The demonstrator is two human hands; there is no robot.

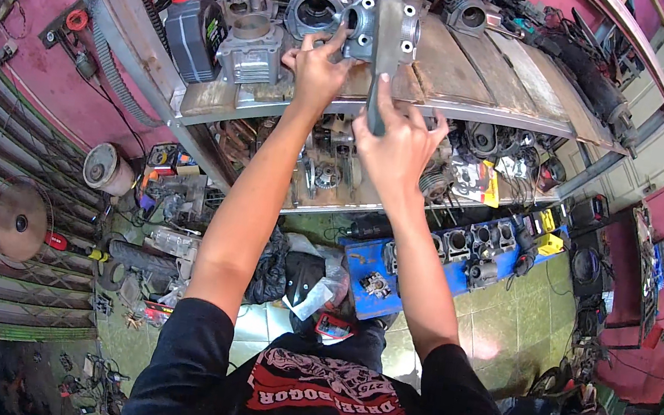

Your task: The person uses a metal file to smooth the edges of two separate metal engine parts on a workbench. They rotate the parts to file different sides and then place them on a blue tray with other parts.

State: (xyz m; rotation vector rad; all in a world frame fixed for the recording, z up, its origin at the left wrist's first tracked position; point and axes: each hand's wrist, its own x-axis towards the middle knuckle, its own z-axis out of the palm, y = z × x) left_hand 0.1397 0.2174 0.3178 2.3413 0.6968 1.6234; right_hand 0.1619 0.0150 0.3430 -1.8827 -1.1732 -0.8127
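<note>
On the wooden shelf top ahead of me lies a silver-grey metal engine casting (316,3) with a large round bore and a flat face with bolt holes. My left hand (320,72) grips the near edge of this casting, its fingers bent against the metal. Over the flat face lies a long flat grey bar (389,33), pointing away from me. My right hand (398,145) holds the bar's near end, with a finger stretched along it. The bar hides part of the face beneath it.
Left of the casting stand a finned cylinder block (250,52) and a black bottle with a red cap (193,31). More engine parts crowd the shelf's back. Below, a blue board (372,285) carries several cylinders. A round fan (20,223) is at the far left.
</note>
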